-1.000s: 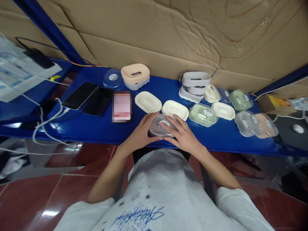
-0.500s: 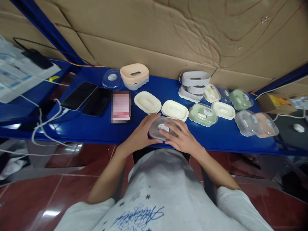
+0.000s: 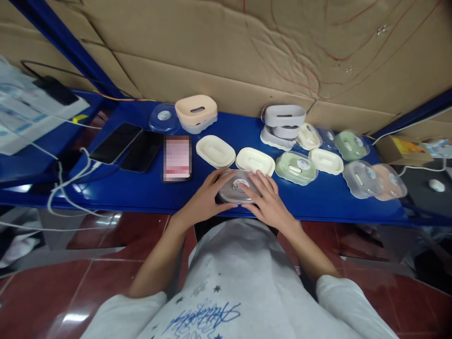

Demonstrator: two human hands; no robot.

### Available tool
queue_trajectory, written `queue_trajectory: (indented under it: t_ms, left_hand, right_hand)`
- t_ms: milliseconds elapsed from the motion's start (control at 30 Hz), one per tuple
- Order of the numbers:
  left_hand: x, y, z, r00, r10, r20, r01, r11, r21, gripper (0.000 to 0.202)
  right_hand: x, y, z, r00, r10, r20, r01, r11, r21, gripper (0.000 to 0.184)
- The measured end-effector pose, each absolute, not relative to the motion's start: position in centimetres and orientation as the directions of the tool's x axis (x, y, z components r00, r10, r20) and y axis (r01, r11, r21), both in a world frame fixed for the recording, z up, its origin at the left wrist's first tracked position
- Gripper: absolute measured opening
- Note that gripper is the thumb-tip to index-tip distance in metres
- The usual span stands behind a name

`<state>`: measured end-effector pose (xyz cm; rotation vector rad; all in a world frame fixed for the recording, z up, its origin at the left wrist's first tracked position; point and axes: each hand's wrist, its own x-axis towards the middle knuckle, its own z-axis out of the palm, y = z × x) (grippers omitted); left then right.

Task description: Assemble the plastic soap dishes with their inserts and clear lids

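A grey soap dish with a clear lid and a round white label [image 3: 230, 189] sits at the table's front edge, between my two hands. My left hand [image 3: 206, 197] is curled round its left end, thumb along the near side and fingers on the far side. On the right end, my right hand [image 3: 268, 200] grips the dish, one finger lying over the lid by the label. Just beyond it are two cream soap dish trays, one on the left [image 3: 215, 151] and one on the right [image 3: 254, 161]. A green lidded soap dish [image 3: 295, 168] lies right of my right hand.
Peach and grey dish parts [image 3: 196, 109] are stacked at the back, beside a clear lid [image 3: 164, 118]. Grey parts [image 3: 285, 115] form another stack. More lidded dishes [image 3: 362, 180] lie at right. Several phones [image 3: 116, 142] and white cables [image 3: 58, 188] occupy the left.
The fingers of my right hand have drawn closer together and shifted on the lid, towards its right end. My left hand keeps its hold, and the dish stays in about the same place.
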<state>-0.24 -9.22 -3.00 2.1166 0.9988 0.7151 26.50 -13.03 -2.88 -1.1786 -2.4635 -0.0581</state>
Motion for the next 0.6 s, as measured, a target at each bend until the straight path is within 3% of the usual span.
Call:
queue_trajectory:
  t_ms: [167, 300, 467, 600]
  left_hand:
    - [0.0, -6.7, -0.1, 0.443, 0.837, 0.321, 0.5, -0.527, 0.687, 0.084]
    - [1.6, 0.7, 1.1, 0.441, 0.831, 0.34, 0.63, -0.556, 0.542, 0.087]
    - [4.6, 9.8, -0.3, 0.309, 0.922, 0.233, 0.76, -0.387, 0.522, 0.097]
    - [5.2, 11.0, -0.6, 0.279, 0.944, 0.177, 0.804, -0.33, 0.494, 0.104]
  right_hand:
    - [28.1, -13.7, -3.4, -0.354, 0.779, 0.518, 0.84, 0.508, -0.19, 0.066]
    - [30.3, -13.6, -3.6, -0.283, 0.794, 0.538, 0.865, 0.454, -0.216, 0.057]
    - [31.3, -13.4, -3.4, -0.263, 0.795, 0.546, 0.868, 0.442, -0.225, 0.043]
    - [31.0, -13.4, -3.2, -0.31, 0.817, 0.486, 0.851, 0.467, -0.242, 0.042]
